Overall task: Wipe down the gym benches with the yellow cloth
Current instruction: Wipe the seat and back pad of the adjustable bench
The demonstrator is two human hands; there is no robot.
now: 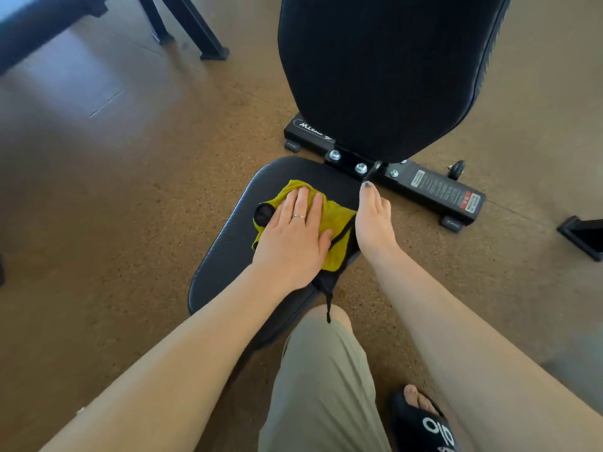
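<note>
A yellow cloth (336, 220) lies on the black padded seat (225, 249) of a gym bench. My left hand (293, 236) presses flat on the cloth, fingers straight and together, a ring on one finger. My right hand (373, 220) is seen edge-on at the seat's right edge beside the cloth, fingers straight and pointing toward the hinge; its palm side is hidden. The raised black backrest (381, 70) stands just beyond the seat. A black cord (328, 305) hangs from the cloth's near end, and a round black part (264, 213) shows at its left.
The bench's black base bar (434, 190) with a warning label lies on the brown cork-like floor. Another frame's black legs (195, 31) stand at the top left, and a black foot (584, 233) at the right edge. My knee and sandalled foot (421, 415) are below.
</note>
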